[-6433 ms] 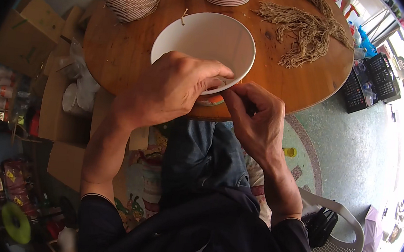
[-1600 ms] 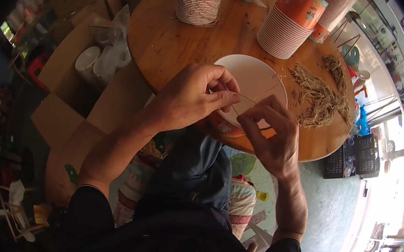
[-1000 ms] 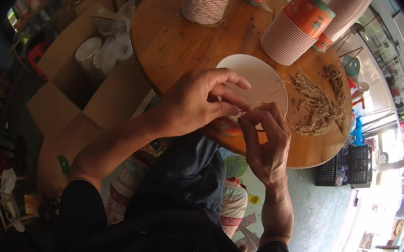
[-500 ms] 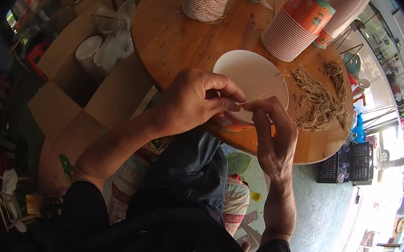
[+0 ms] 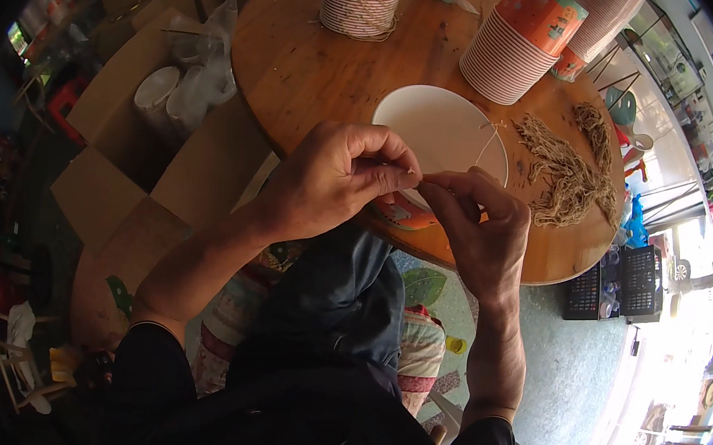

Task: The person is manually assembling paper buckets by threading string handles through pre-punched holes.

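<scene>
In front of me a white-lined paper bucket [image 5: 431,125] with an orange printed outside stands at the table's near edge, its mouth facing up. A thin string [image 5: 485,146] hangs from near its right rim and runs down behind my right hand [image 5: 491,227]. That hand pinches something thin at the bucket's near rim, and it looks like the string's end. Close beside it, my left hand [image 5: 340,174] is closed in a pinch, thumb against forefinger, with a tiny end of string showing at the tips. The two sets of fingertips almost touch.
On the round wooden table [image 5: 328,74] lies a bundle of brown strings [image 5: 571,179] at the right. Behind it stand stacked orange buckets [image 5: 519,54], and a string-wrapped stack [image 5: 361,0] is at the far left. An open cardboard box [image 5: 125,132] holds white tubs on the left.
My right fingers have shifted slightly left and turned flatter toward my left fingertips. Both hands keep pinching at the near rim. The bucket has barely moved.
</scene>
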Action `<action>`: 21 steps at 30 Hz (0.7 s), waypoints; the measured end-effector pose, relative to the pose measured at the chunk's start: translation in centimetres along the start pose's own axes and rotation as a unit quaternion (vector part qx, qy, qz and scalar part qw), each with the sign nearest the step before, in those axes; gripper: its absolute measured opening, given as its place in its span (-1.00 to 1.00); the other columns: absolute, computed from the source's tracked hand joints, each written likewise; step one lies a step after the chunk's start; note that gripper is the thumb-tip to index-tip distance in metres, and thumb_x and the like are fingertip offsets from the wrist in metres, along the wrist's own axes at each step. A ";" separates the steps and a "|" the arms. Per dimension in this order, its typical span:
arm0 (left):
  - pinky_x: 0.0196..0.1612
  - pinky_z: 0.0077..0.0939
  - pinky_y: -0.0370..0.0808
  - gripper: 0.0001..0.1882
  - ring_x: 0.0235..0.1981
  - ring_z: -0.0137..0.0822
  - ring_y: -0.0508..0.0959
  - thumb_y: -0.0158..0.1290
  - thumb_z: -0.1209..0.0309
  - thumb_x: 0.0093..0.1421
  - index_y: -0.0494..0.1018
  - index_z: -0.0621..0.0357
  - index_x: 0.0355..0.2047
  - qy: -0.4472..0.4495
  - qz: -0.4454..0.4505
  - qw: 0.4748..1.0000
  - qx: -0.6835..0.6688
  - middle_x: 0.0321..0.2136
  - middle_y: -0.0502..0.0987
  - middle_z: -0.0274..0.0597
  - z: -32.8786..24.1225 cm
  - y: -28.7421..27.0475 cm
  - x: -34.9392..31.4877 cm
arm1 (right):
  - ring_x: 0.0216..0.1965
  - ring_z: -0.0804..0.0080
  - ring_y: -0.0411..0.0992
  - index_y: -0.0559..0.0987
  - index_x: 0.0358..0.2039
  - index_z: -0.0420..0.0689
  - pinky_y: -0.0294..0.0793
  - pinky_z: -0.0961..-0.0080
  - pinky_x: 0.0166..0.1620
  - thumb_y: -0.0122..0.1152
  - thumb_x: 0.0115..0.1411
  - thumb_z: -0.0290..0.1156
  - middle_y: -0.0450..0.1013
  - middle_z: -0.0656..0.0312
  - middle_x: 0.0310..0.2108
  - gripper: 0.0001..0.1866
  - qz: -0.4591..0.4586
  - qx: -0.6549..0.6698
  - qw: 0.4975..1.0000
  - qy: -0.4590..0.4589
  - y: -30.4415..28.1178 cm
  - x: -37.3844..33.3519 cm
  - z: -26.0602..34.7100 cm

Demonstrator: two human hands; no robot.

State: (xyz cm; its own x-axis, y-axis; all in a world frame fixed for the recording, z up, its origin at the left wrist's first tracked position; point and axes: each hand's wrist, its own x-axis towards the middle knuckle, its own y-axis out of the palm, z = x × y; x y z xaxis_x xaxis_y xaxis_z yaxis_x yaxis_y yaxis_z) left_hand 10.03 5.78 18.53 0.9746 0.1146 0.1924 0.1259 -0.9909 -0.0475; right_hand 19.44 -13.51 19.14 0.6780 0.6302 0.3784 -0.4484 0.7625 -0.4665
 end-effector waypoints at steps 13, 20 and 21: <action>-0.11 -0.61 0.60 -0.93 -0.19 -0.51 0.61 0.14 0.61 0.39 0.50 0.34 -0.15 0.034 -0.005 0.998 0.052 -0.25 0.61 -0.25 0.5 0.0 -0.2 | -0.61 0.80 0.22 0.73 -0.28 -0.23 0.18 0.64 -0.53 0.44 0.27 -0.45 0.35 0.41 -0.71 -0.89 -0.020 0.045 0.998 0.025 0.7 0.0 0.0; -0.12 -0.62 0.59 -0.82 -0.21 -0.52 0.62 0.18 0.62 0.35 0.42 0.28 -0.10 0.016 -0.053 0.997 0.051 -0.24 0.64 -0.23 0.2 0.6 0.2 | -0.62 0.63 0.16 0.70 -0.34 -0.18 0.28 0.53 -0.44 0.50 0.19 -0.45 0.28 0.40 -0.71 -0.88 -0.035 -0.048 0.998 0.017 0.6 0.0 -0.2; -0.11 -0.62 0.59 -0.79 -0.20 -0.51 0.62 0.18 0.62 0.34 0.40 0.27 -0.09 0.008 -0.058 0.996 0.064 -0.25 0.65 -0.23 0.3 0.6 0.2 | -0.62 0.63 0.16 0.70 -0.34 -0.18 0.28 0.53 -0.44 0.50 0.19 -0.45 0.28 0.40 -0.71 -0.88 -0.035 -0.048 0.998 0.018 0.6 0.0 -0.2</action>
State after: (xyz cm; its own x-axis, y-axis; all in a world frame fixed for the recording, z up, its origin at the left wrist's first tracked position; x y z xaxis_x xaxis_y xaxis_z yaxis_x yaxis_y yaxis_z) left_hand 10.40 5.21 18.29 0.9491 0.2256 0.2197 0.2610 -0.9540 -0.1476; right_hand 19.29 -13.11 18.74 0.7275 0.5687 0.3839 -0.3428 0.7859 -0.5146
